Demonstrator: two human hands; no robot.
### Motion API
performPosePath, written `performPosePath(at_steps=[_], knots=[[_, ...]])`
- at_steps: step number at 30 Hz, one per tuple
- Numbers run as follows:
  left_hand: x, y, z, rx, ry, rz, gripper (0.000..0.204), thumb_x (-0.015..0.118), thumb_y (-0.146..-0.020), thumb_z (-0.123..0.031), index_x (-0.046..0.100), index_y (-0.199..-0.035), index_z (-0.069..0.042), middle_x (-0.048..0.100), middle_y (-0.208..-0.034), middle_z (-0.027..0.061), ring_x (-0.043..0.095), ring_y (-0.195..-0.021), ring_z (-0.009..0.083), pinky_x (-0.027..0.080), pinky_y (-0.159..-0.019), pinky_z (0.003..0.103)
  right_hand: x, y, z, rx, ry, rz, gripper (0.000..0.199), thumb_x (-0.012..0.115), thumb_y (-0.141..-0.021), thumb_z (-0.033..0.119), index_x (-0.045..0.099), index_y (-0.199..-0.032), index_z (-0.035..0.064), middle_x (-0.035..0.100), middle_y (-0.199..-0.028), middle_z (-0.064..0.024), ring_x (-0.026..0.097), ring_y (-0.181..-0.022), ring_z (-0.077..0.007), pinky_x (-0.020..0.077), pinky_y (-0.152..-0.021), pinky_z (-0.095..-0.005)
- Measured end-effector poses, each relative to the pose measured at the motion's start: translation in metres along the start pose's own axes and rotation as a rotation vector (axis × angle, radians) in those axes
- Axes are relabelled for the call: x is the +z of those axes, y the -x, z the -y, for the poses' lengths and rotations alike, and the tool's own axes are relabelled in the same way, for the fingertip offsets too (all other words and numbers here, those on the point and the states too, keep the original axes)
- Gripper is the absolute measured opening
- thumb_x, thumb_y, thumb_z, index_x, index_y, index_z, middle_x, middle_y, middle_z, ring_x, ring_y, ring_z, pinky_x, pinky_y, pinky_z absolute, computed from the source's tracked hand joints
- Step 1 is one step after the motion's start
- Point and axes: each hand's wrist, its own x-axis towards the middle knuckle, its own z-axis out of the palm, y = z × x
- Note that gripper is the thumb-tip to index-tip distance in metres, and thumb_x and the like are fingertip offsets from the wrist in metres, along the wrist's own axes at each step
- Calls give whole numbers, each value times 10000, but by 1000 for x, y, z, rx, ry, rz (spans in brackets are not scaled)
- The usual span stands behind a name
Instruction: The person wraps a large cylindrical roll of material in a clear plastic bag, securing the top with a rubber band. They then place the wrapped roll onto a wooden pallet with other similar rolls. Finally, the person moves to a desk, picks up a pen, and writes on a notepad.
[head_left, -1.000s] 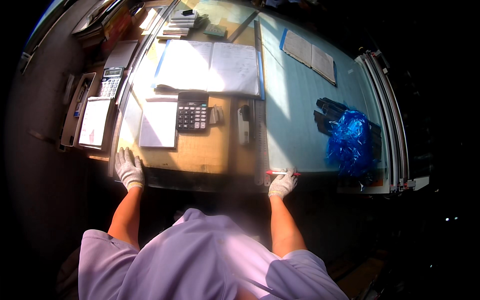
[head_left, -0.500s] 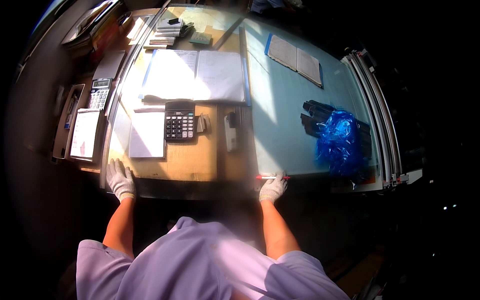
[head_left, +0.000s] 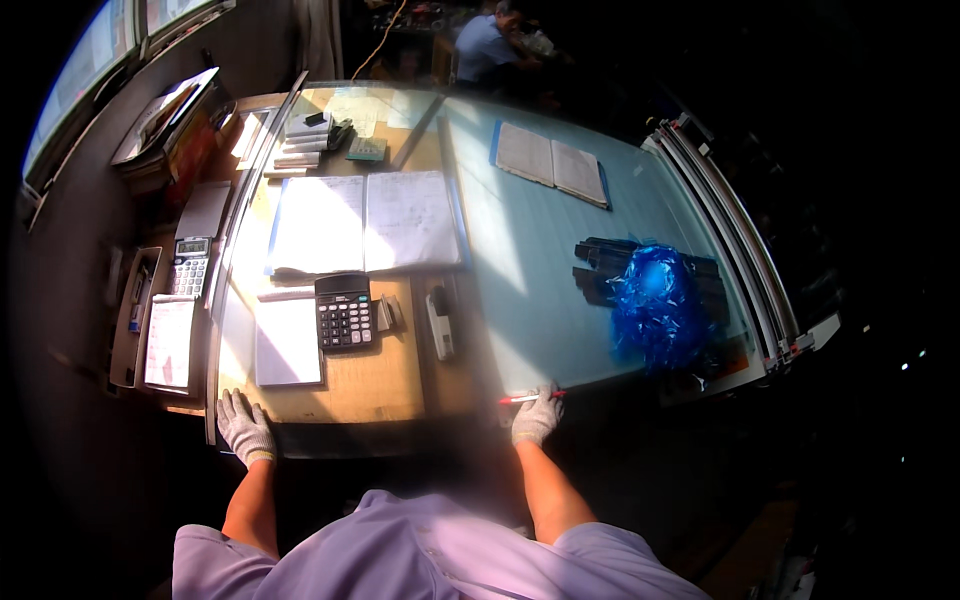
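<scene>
My left hand (head_left: 246, 428), in a pale knitted glove, rests on the near left corner of the glass-topped table (head_left: 385, 385), fingers spread and holding nothing. At the near edge, right of the middle, my gloved right hand (head_left: 538, 418) holds a red-and-white pen (head_left: 519, 399) lying crosswise in its fingers. Between the hands, farther in, are a white notepad (head_left: 288, 342) and a black calculator (head_left: 346, 322) beside it. A stapler-like dark and light tool (head_left: 439, 323) lies right of the calculator. Beyond them spreads an open ledger (head_left: 365, 222) with white pages.
On the right, crumpled blue plastic (head_left: 660, 305) covers dark strips (head_left: 600, 270). Another open book (head_left: 550, 163) lies farther back. Metal rails (head_left: 735, 245) border the right side. A side shelf holds a silver calculator (head_left: 190, 268) and papers (head_left: 170, 342). Another person (head_left: 487, 45) sits beyond the table.
My view has tilted up, so the table sits lower in the picture and the person beyond it shows more. Both hands stay at the near edge, the pen still in the right.
</scene>
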Motion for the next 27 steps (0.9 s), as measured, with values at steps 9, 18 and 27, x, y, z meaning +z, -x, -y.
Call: performPosePath(at_steps=[9,18,27], knots=[[1,0,2,12,-14,0,540,541,-929,-309,484,-1398,-48,423,-1486,137,351,-1383,348,267,-1161,436,-14,0,8,30,9,104,236,549,-902,156,536,-1119,65,516,-1295,-204,481,-1158,-429,371,-1003,-498],[-1,0,0,18,19,-20,531,546,-924,-302,505,-1383,-39,418,-1493,144,358,-1381,354,272,-1161,435,-14,-1,7,72,-29,131,241,563,-889,136,533,-1118,68,525,-1300,-216,472,-1192,-438,367,-1027,-490],[2,0,3,15,-4,-8,538,539,-932,-316,491,-1398,-51,419,-1493,130,350,-1387,345,267,-1162,432,-16,-1,10,79,-16,124,233,555,-906,144,530,-1124,65,514,-1329,-226,456,-1237,-445,353,-1058,-488]])
